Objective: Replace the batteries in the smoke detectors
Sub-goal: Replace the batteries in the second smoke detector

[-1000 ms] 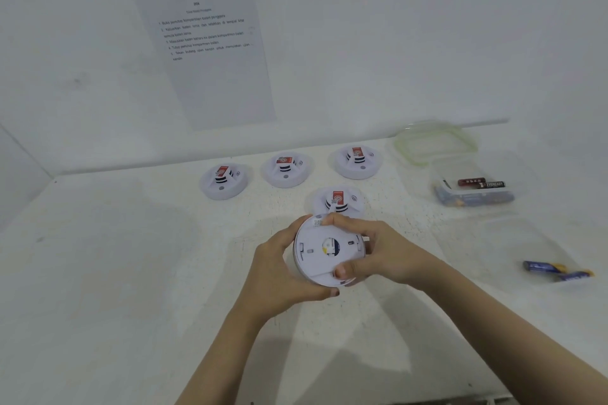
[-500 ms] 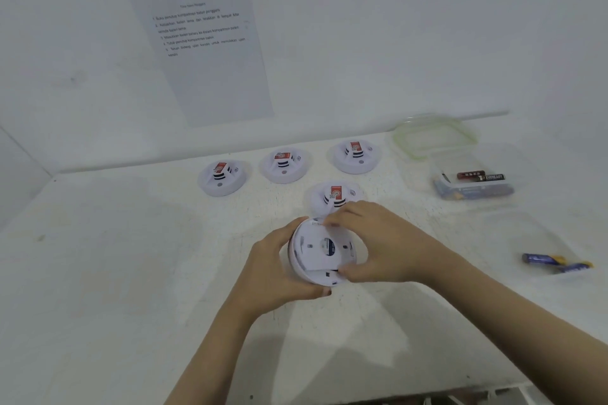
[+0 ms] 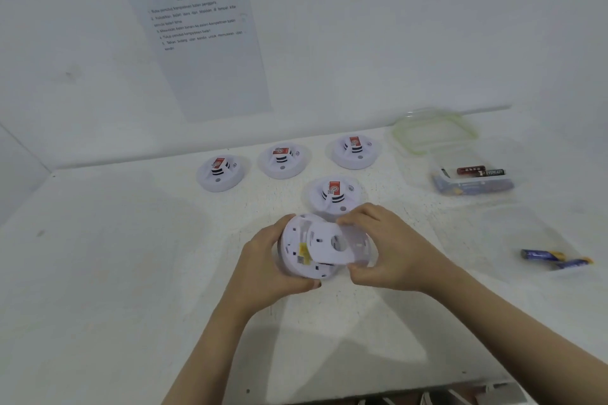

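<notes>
White wall [image 3: 394,26] noted behind; a printed sheet [image 3: 210,52] is fixed to it, the text too small to be read. White table [image 3: 115,273] is seen below, its surface speckled.

Two bare forearms are extended from the lower edge. The left hand [image 3: 263,270] is curled round the left rim of a smoke detector [image 3: 296,253], thumb on top, fingers underneath; the unit is held tilted, clear of the table, underside towards the camera. The right hand [image 3: 391,250] is closed on a round back cover [image 3: 332,246], pinched at its right edge between thumb and fingers. The cover is overlapped on the right part of the unit and is offset from it, so that the left part of the underside is exposed; a yellow label is seen there.

At right, a clear lid with green rim [image 3: 434,131] is laid near the wall. Just in front, a clear tub [image 3: 460,154] is set, with a dark red battery [image 3: 470,170], a black battery [image 3: 493,172] and blue cells [image 3: 473,186] inside. Nearer, a second clear tub [image 3: 526,230] is faintly made out; two blue batteries [image 3: 543,254] appear to lie in it.

Four more detectors are laid face up: three in a row, left [image 3: 219,173], middle [image 3: 283,160], right [image 3: 355,152]; a fourth [image 3: 334,196] just behind the hands. Red labels are carried on each.
</notes>
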{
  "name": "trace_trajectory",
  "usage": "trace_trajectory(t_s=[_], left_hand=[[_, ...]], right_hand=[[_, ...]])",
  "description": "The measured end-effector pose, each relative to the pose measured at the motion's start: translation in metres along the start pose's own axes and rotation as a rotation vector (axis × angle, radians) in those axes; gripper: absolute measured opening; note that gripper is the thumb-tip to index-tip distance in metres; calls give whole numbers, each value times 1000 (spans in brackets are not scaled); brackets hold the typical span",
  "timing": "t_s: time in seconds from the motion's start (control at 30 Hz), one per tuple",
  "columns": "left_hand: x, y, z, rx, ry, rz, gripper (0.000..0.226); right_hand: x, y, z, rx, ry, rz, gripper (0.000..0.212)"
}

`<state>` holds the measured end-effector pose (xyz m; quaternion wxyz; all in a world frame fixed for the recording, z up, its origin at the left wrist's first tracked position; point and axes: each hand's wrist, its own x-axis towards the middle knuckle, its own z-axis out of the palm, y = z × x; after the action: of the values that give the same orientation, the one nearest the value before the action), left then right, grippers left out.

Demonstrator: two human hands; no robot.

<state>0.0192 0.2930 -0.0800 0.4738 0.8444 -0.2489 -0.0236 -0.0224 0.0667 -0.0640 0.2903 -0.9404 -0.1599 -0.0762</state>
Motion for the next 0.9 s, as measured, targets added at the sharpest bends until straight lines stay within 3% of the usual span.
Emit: trace_trajectory(t_s=[0.2, 0.33, 0.53, 0.9], left_hand=[[0, -5, 1, -84, 128, 8, 74], [3, 3, 8, -117, 170, 18, 75], [12, 21, 30, -93, 175, 58, 90], [38, 51, 64, 39, 162, 166, 100]], right_hand=[[-22, 24, 12, -93, -42, 74, 61], [-27, 24, 14, 39, -101, 117, 54], [-9, 4, -6, 491, 31, 212, 30], [-13, 20, -44, 383, 246, 212, 24]])
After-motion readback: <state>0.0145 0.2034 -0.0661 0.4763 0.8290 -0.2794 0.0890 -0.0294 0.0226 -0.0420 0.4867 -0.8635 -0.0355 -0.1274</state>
